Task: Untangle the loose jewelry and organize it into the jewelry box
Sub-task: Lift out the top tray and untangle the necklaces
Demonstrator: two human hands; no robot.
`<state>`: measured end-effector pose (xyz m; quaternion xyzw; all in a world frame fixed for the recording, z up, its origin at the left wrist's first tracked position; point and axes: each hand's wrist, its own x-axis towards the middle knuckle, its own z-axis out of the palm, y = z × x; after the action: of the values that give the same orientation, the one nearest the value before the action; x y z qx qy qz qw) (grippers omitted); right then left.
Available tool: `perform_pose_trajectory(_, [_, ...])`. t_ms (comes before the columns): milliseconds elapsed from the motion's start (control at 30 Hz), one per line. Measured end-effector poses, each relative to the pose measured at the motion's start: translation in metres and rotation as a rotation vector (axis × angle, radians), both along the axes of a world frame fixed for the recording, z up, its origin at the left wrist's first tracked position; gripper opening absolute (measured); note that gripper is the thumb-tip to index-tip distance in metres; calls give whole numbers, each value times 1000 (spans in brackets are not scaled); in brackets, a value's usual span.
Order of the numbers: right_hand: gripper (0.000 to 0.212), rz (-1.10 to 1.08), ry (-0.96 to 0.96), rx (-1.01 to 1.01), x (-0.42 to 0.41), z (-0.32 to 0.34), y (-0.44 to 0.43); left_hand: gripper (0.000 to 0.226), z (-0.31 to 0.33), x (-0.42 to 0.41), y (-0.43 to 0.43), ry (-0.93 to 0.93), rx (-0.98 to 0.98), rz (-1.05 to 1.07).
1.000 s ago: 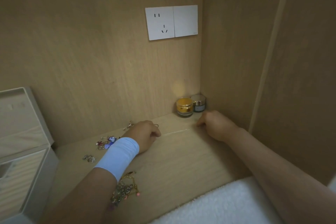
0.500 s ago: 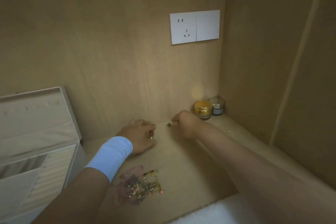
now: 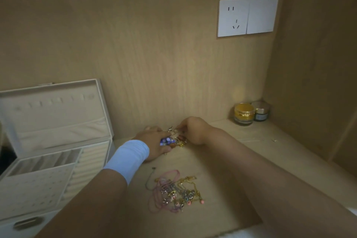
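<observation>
Two hands meet in the middle of a wooden desk (image 3: pixel 286 149). Far on the left stands the jewelry box (image 3: pixel 58 121). It is pale and open, and its lid leans back by the wall. The top tray has long slots at the back, a flat part with tiny dots in front, and soft rolls on its right side.

Next comes a white wristband (image 3: pixel 128 157) on the left arm. The left hand (image 3: pixel 152 142) lies low on the desk, near the back wall. Its fingers curl around a small bunch of jewelry (image 3: pixel 172 140), with blue beads, a red-brown bit and some gold bits. This bunch sits right between the two hands.

Closer to the camera, on the desk, lies a tangled pile of jewelry (image 3: pixel 173 192). It has pink cords, gold chains and little colored beads, all mixed up. It is apart from both hands and well apart from the box.

The right hand (image 3: pixel 194 131) touches the small bunch from the other side. Its fingers are curled and pinch at the top of the bunch.

Further right, in the back corner, two little jars stand side by side: a gold jar (image 3: pixel 243 113) and a dark jar (image 3: pixel 261 111). High on the wall is a white socket plate (image 3: pixel 248 16).
</observation>
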<state>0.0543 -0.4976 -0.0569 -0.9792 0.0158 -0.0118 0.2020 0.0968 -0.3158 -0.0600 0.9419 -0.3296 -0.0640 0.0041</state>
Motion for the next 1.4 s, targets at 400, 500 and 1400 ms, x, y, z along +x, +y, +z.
perform_pose_trajectory(400, [23, -67, 31, -30, -19, 3, 22, 24, -5, -23, 0, -49, -338, -31])
perform_pose_trajectory(500, [34, -54, -18, -20, -34, 14, 22, 34, 1, -29, 8, -75, -343, -35])
perform_pose_trajectory(1400, [18, 66, -153, 488, -88, -10, 74, 14, 12, -85, 69, -27, -602, 88])
